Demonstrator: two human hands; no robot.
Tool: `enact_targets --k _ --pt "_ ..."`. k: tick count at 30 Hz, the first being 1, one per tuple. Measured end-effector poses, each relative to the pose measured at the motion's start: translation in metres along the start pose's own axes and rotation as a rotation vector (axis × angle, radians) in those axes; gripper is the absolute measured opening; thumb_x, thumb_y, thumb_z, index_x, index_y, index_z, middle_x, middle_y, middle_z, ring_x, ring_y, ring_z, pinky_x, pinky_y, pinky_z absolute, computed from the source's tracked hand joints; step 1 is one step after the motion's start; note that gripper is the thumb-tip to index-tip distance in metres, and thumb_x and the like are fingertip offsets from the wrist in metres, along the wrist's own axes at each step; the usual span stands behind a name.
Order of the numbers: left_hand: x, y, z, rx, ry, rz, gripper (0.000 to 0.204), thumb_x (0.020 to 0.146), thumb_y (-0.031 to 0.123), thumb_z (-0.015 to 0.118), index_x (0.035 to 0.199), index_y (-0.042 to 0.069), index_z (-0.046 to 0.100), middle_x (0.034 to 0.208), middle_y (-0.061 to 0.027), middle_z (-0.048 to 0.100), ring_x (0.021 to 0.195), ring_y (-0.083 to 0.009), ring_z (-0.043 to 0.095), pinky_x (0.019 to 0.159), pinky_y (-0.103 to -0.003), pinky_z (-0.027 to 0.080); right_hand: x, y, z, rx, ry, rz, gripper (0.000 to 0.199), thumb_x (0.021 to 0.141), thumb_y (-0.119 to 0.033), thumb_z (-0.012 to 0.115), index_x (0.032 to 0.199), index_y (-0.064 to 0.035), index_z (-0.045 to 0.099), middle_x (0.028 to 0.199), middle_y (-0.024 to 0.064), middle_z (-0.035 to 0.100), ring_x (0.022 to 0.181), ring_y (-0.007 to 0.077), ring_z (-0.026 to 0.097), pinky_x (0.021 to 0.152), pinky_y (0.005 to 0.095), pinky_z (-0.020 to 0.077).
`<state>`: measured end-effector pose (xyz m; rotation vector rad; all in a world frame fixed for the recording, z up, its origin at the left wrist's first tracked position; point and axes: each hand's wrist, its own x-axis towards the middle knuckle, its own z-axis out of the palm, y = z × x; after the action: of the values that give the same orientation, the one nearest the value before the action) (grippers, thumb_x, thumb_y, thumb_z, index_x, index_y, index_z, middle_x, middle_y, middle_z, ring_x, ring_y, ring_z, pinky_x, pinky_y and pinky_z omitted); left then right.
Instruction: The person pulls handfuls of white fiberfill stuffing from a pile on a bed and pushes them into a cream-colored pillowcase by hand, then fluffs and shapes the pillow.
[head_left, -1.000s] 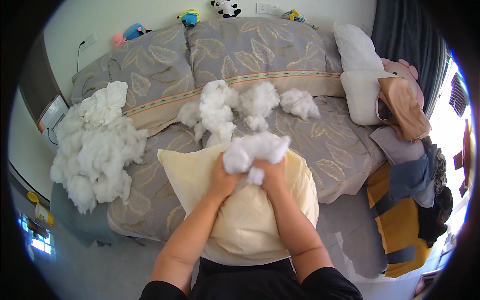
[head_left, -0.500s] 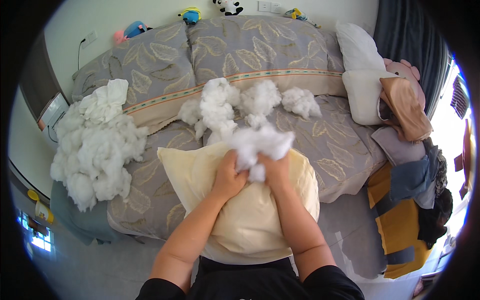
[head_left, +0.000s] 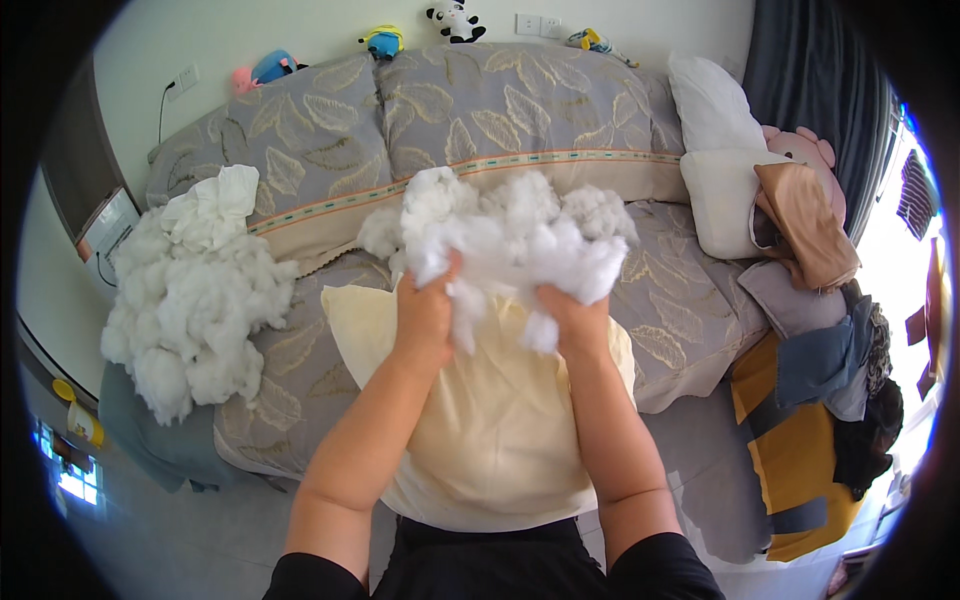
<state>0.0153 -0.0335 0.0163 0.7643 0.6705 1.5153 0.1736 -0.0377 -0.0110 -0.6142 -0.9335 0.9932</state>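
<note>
A wad of fluffy white fibre stuffing is grasped in both grips: its left side is pinched by the fingers of the left hand, its right side by those of the right hand. The wad is held above a bulging, pale cream cloth cushion cover, which lies over the middle of the sofa's front edge, close against the person's front; whether it has an opening cannot be told.

By appearance, the teasing apart of this wad is partway done, since it is spread wide between the hands. The cover's bulge suggests that it is already well filled. Apparently left to be handled are loose white clumps near the backrest, at the middle of the grey leaf-patterned sofa, and a large white heap of fibre at its left end, topped by a crumpled white cloth. White pillows and a shiny brown cloth are set at the right end.

No brand, label or writing can be made out on the stuffing or the cover.
</note>
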Motion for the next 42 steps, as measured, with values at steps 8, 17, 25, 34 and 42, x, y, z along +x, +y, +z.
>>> enact_targets --k 8,17,25,34,42 --pt "-0.003 -0.003 -0.001 -0.066 -0.321 -0.301 0.059 0.087 0.048 0.049 0.127 0.005 0.041 0.123 -0.0072 0.051 0.114 -0.0215 0.048 0.096 -0.037 0.038 -0.008 -0.007 0.037 -0.533 -0.210 -0.047 0.053 0.062 0.004 0.065 0.112 -0.0006 0.051 0.104 0.0085 0.059 0.095 0.0187 0.057 0.081 0.0329 0.0469" --pt "0.014 -0.001 -0.021 0.046 -0.022 -0.108 0.028 0.091 0.017 0.043 0.113 0.001 0.050 0.104 -0.0095 0.059 0.088 -0.0203 0.059 0.071 -0.036 0.052 0.021 -0.007 -0.004 -0.019 0.206 -0.056 0.046 0.060 0.005 0.062 0.105 0.0005 0.055 0.096 0.0095 0.061 0.086 0.0213 0.060 0.073 0.0322 0.0493" --pt "0.002 -0.008 0.018 -0.009 0.087 -0.133 0.036 0.090 0.040 0.050 0.100 0.006 0.053 0.080 -0.0028 0.058 0.061 -0.0122 0.054 0.044 -0.026 0.041 -0.006 0.013 0.031 -0.388 -0.182 -0.117 0.051 0.064 -0.002 0.068 0.112 -0.0015 0.050 0.103 0.0075 0.059 0.093 0.0176 0.057 0.079 0.0323 0.0477" --pt "0.033 0.008 -0.036 -0.117 -0.174 -0.263 0.041 0.084 0.048 0.056 0.098 0.009 0.053 0.068 0.0006 0.055 0.048 -0.0093 0.045 0.039 -0.022 0.033 0.026 0.004 -0.011 0.468 0.005 0.203 0.053 0.064 0.000 0.060 0.116 -0.0003 0.049 0.102 0.0130 0.059 0.091 0.0263 0.059 0.077 0.0385 0.0515" --pt "0.004 -0.002 0.000 0.410 -0.097 0.033 0.013 0.076 0.007 0.066 0.087 0.001 0.062 0.074 -0.0036 0.060 0.057 -0.0101 0.052 0.051 -0.026 0.043 0.004 0.003 0.015 0.273 -0.002 0.167 0.053 0.065 0.001 0.057 0.117 -0.0022 0.048 0.103 0.0093 0.057 0.092 0.0238 0.058 0.078 0.0368 0.0499"
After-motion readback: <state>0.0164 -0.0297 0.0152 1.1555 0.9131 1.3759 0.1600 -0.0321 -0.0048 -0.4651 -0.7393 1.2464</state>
